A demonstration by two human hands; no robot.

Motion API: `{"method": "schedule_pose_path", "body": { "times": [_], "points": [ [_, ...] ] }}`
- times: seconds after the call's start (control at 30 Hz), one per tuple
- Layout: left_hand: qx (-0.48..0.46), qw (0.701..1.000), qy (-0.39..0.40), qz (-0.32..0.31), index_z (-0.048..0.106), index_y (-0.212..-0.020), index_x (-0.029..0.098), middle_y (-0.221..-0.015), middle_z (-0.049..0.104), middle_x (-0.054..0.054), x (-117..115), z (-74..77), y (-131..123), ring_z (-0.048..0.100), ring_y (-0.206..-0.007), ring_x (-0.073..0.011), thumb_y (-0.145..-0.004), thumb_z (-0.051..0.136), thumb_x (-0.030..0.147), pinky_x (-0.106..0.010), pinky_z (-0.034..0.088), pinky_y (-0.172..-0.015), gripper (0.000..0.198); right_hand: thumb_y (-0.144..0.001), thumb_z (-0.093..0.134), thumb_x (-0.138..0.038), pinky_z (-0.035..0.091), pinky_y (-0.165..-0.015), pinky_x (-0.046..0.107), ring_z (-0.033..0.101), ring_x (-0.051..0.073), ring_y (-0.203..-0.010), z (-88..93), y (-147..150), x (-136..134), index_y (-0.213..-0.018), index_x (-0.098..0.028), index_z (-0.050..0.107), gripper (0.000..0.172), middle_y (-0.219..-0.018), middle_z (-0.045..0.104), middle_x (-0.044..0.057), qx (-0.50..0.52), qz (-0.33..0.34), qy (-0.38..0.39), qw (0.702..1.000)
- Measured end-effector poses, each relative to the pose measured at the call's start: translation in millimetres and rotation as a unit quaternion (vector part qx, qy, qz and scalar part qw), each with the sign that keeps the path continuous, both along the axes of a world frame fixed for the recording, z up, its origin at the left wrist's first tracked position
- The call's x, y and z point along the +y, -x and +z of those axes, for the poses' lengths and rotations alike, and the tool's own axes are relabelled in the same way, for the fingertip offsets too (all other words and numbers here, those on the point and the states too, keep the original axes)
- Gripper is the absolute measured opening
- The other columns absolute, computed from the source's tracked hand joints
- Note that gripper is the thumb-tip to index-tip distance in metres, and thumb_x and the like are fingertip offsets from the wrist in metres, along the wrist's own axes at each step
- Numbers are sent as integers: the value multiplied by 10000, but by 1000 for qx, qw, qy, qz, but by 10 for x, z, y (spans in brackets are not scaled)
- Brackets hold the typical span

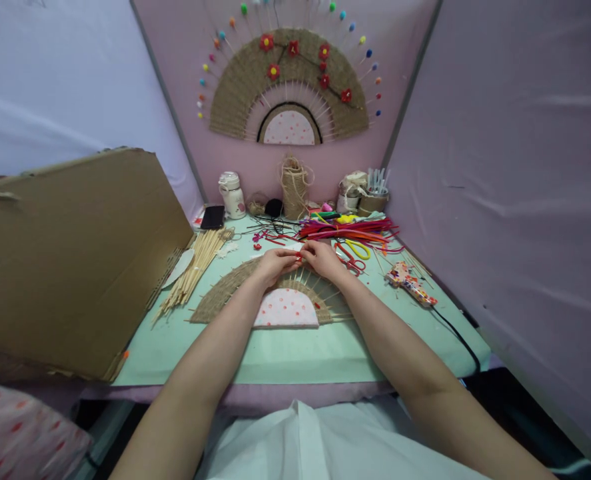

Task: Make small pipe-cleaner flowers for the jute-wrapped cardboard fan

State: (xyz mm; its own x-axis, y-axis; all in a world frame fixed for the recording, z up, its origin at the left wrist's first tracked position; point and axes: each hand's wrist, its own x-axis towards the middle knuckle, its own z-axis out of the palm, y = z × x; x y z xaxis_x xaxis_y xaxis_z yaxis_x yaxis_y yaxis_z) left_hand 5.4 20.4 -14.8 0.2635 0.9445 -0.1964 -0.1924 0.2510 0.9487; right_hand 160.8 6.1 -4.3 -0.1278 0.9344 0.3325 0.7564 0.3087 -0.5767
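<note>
My left hand (278, 263) and my right hand (320, 257) meet above a half-round fan (230, 291) lying on the table. Between their fingertips is a small red piece (299, 256), mostly covered; it looks like fuzzy craft stem, but its exact shape cannot be made out. Both hands are closed in a pinch on it. The fan has woven brown twine over thin sticks and a white, red-dotted half-circle (286, 309) at its base. Just right of my right hand lie red-handled scissors (351, 261) and yellow-handled scissors (358, 249).
Red pipe cleaners (350, 231) lie in a pile behind my hands. Wooden sticks (195, 267) are bundled at left, beside a large cardboard sheet (75, 260). A glue gun (410, 283) with a cord rests at right. Twine (294, 190) stands behind, below a finished fan (235, 93) on the wall.
</note>
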Motion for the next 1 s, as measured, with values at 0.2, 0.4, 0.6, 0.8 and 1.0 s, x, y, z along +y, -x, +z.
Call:
{"method": "schedule_pose_path", "body": {
  "times": [0.2, 0.4, 0.6, 0.8, 1.0],
  "points": [
    [2, 999, -12, 40, 671, -762, 73, -666, 671, -68, 4, 6, -36, 647, -623, -108, -653, 681, 15, -234, 543, -703, 124, -810, 511, -319, 343, -658, 253, 582, 160, -720, 18, 16, -38, -780, -199, 673, 204, -774, 691, 21, -10, -30, -3, 1000],
    [-10, 999, -15, 44, 670, -763, 79, -672, 673, -64, -21, 50, -49, 648, -636, -114, -643, 706, 46, -256, 542, -723, 131, -786, 520, -300, 351, -659, 252, 584, 159, -715, 26, 25, -47, -774, -193, 687, 199, -780, 698, 30, -10, -53, 11, 998],
    [32, 996, -71, 41, 677, -774, 86, -689, 685, -51, -39, 48, -67, 642, -636, -112, -637, 679, 56, -274, 531, -748, 141, -779, 519, -301, 349, -649, 253, 573, 155, -693, 27, 29, -48, -751, -187, 678, 198, -765, 694, 28, 0, -61, 17, 998],
    [161, 966, -195, 60, 651, -1053, 146, -751, 701, -40, 47, -65, -67, 643, -658, -136, -650, 655, 83, -292, 523, -727, 408, -773, 513, -282, 340, -625, 244, 562, 146, -678, 21, 33, -42, -727, -175, 665, 192, -734, 680, 26, 4, -49, 10, 999],
    [295, 899, -314, 74, 592, -1192, 211, -789, 706, -34, -49, 12, -41, 649, -765, -172, -696, 595, 80, -283, 470, -789, 513, -766, 503, -271, 326, -620, 243, 544, 146, -661, 33, 36, -55, -728, -177, 664, 190, -708, 670, 26, -6, -46, 19, 999]
  ]
}}
